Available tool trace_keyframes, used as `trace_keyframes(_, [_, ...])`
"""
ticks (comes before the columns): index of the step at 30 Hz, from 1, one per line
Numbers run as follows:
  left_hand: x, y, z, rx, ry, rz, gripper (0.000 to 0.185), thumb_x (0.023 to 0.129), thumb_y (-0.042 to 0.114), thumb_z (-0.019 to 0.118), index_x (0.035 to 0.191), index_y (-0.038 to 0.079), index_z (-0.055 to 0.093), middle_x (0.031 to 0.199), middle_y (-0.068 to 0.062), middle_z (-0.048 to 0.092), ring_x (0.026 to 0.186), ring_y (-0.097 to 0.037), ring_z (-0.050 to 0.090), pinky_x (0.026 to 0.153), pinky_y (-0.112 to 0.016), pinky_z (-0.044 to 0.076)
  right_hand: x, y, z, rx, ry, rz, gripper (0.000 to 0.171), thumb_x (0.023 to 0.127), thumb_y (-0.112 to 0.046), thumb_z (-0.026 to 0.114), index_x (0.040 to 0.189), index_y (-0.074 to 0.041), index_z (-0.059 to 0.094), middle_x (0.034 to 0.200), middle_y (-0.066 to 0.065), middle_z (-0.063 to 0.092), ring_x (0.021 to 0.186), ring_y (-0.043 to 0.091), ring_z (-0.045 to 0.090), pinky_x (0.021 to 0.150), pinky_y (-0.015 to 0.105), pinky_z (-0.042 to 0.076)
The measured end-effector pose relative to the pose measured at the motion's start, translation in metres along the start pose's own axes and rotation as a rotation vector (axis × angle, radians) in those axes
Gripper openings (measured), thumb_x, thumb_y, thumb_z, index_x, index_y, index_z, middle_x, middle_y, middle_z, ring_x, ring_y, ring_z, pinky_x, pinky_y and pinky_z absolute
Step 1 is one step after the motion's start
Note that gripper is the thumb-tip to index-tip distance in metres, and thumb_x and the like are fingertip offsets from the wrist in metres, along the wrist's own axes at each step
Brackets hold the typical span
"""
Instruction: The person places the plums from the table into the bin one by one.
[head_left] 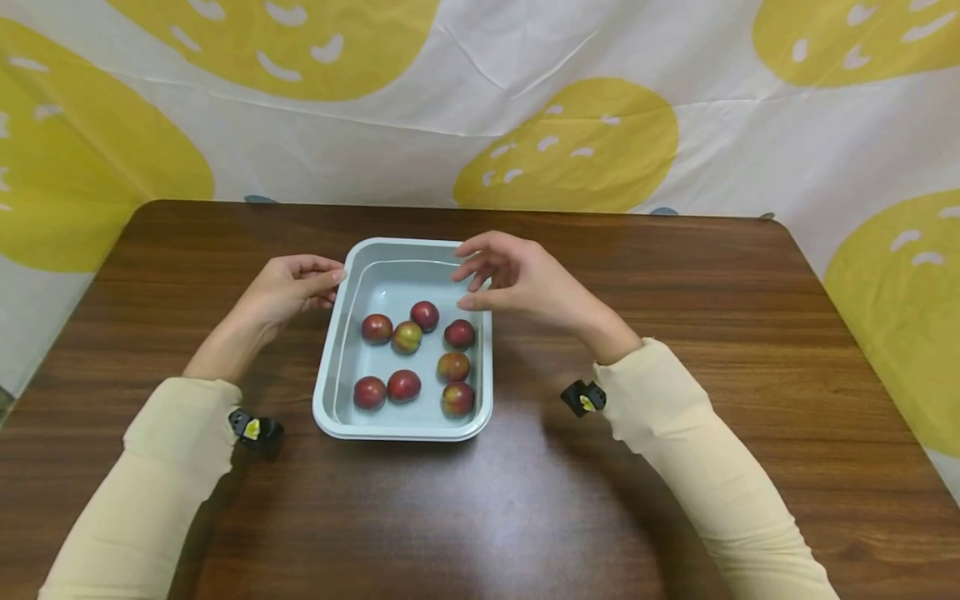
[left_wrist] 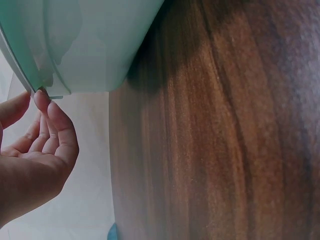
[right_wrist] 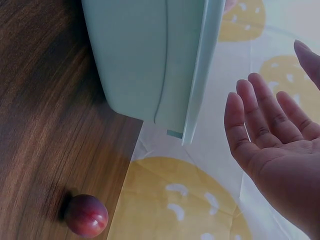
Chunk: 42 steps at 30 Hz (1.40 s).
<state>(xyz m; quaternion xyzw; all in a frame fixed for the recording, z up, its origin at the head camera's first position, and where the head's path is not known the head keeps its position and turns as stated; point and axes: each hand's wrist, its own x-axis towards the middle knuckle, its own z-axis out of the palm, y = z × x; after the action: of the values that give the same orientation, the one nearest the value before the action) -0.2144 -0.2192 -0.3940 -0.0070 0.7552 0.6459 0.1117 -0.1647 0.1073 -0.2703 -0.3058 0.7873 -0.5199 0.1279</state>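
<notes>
A pale blue rectangular basin [head_left: 402, 432] stands on the table with several red and yellow-green plums [head_left: 403, 385] lying loose on its floor. My left hand [head_left: 288, 287] pinches the basin's left rim between thumb and fingertips; the left wrist view shows this grip at the edge. Above the basin's far right rim, my right hand [head_left: 517, 273] hovers with fingers gently bent and spread from the thumb, holding nothing. In the right wrist view a single red plum [right_wrist: 86, 215] lies on the table outside the basin; the head view does not show it, with the right hand and arm over that side.
The brown wood-grain table [head_left: 675, 283] has rounded far corners. Behind it hangs a white cloth [head_left: 405, 167] printed with big yellow fruit shapes. Both cuffs carry a small black wrist camera, the right one [head_left: 583, 398] hanging low over the table.
</notes>
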Motion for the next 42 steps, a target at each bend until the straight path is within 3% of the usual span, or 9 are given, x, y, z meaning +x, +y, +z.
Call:
trace_keyframes(7, [-0.008,0.010,0.003,0.038,0.001,-0.003,0.044,0.081,0.032,0.069,0.109,-0.002,0.059,0.091,-0.010,0.062,0.074,-0.016,0.061,0.066,-0.026,0.054,-0.003,0.001,-0.006,-0.003,0.007,0.010,0.046,0.076,-0.003,0.073,0.118,-0.001,0.052,0.102,0.011,0.064,0.086,0.022,0.060,0.073,0.033,0.051])
trace_keyframes(13, [0.000,-0.001,0.000,0.017,0.024,0.000,0.049,0.077,0.036,0.071,0.108,-0.001,0.060,0.093,-0.014,0.062,0.073,-0.017,0.061,0.063,-0.027,0.054,-0.005,0.004,-0.013,-0.017,0.029,0.011,0.045,0.076,-0.003,0.073,0.116,-0.001,0.052,0.101,0.010,0.064,0.086,0.021,0.060,0.071,0.031,0.051])
trace_keyframes(24, [0.000,-0.002,0.001,0.023,0.039,-0.004,0.049,0.077,0.036,0.071,0.108,-0.001,0.060,0.096,-0.015,0.061,0.074,-0.018,0.060,0.064,-0.027,0.054,-0.009,0.007,-0.030,-0.040,0.080,0.050,0.044,0.077,-0.004,0.073,0.116,-0.002,0.053,0.104,0.019,0.062,0.087,0.020,0.061,0.063,0.030,0.050])
trace_keyframes(32, [0.001,-0.004,-0.001,0.028,0.044,-0.005,0.049,0.077,0.037,0.071,0.107,0.000,0.060,0.097,-0.016,0.061,0.075,-0.018,0.061,0.065,-0.028,0.054,-0.014,0.009,-0.042,-0.146,0.104,0.040,0.043,0.077,-0.008,0.074,0.115,-0.003,0.055,0.102,0.010,0.064,0.088,0.017,0.060,0.068,0.027,0.048])
trace_keyframes(42, [0.000,-0.004,-0.001,0.020,0.037,0.000,0.048,0.078,0.036,0.070,0.108,-0.001,0.060,0.095,-0.016,0.061,0.074,-0.018,0.061,0.064,-0.027,0.054,-0.019,0.019,-0.056,-0.155,0.146,0.088,0.042,0.077,-0.008,0.073,0.115,-0.003,0.055,0.101,0.007,0.065,0.088,0.016,0.060,0.068,0.026,0.048])
